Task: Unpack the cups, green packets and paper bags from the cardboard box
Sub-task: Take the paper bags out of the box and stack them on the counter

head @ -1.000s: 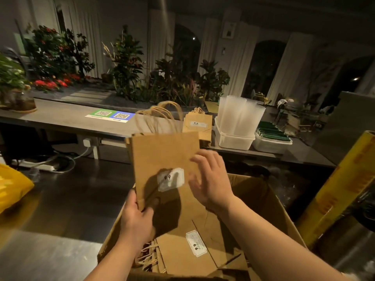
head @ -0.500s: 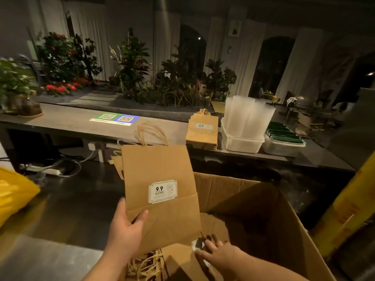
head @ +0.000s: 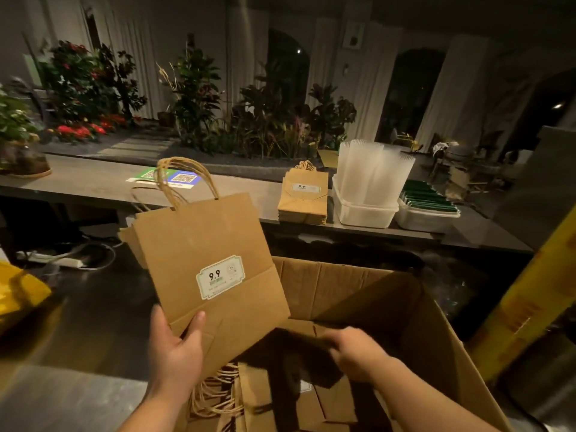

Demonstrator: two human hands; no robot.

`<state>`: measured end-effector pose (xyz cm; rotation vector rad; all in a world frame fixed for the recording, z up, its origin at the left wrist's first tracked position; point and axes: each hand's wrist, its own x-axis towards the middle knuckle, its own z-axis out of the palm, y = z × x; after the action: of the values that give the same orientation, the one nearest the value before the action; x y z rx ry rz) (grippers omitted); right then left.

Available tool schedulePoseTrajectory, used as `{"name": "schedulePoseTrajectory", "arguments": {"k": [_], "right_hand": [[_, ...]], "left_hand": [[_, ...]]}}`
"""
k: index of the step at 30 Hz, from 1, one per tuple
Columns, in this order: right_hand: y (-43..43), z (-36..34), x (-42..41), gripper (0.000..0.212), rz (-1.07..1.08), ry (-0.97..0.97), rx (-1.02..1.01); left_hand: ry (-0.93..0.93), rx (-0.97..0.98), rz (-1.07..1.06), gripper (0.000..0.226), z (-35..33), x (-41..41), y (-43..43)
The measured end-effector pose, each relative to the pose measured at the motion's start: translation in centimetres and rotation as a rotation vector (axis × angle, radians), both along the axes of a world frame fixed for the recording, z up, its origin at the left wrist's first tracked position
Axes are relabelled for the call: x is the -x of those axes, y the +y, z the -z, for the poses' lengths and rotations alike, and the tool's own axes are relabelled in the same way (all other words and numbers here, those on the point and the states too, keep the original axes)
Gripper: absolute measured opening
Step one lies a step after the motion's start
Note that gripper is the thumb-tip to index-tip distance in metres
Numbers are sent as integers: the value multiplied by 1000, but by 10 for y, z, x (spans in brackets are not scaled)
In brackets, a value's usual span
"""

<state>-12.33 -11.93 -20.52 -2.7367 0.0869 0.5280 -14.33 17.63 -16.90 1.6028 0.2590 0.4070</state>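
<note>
Your left hand grasps a bundle of paper bags by its lower corner, thumb across the front, and holds it upright above the near left edge of the cardboard box. Your right hand is down inside the box, over the loose bags lying flat there. It is blurred, so I cannot tell whether it grips one or is released.

Take the next bag by its folded bottom edge rather than by the cord handles, which lie bunched together and would likely snag. Lay it flat against the bundle, label facing the same way. The rear bags already fan out to the left, so pinch the corner firmly and square the edges before adding more.

Once the bundle fills one hand, set it on the stack on the surface, just beside the cups, with the green packets beyond them.
</note>
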Motion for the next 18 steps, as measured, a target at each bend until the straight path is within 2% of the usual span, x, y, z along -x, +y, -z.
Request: {"name": "schedulePoseTrajectory", "arguments": {"k": [2,4,8,10,13,14,16,18], "right_hand": [[-15,-13,4,36,113,-202,-29],[-25,-22,9,37,203,-317,-97],[-14,-46,19,36,380,-467,-392],[9,-67,27,32,396,-565,-523],[58,-105,41,34,278,-687,-665],[76,-112,44,35,210,-692,-660],[109,-112,42,37,64,-703,-493],[131,-101,36,41,15,-655,-341]], "left_hand": [[-7,33,-46,40,0,-1,1],[-10,25,-73,44,-3,1,1],[23,-27,-33,46,-7,2,0],[38,-49,16,45,-8,3,-4],[101,-34,93,48,-9,2,-15],[119,-20,130,50,-12,4,-18],[153,72,206,51,-13,5,-24],[171,112,280,52,-15,9,-30]]}}
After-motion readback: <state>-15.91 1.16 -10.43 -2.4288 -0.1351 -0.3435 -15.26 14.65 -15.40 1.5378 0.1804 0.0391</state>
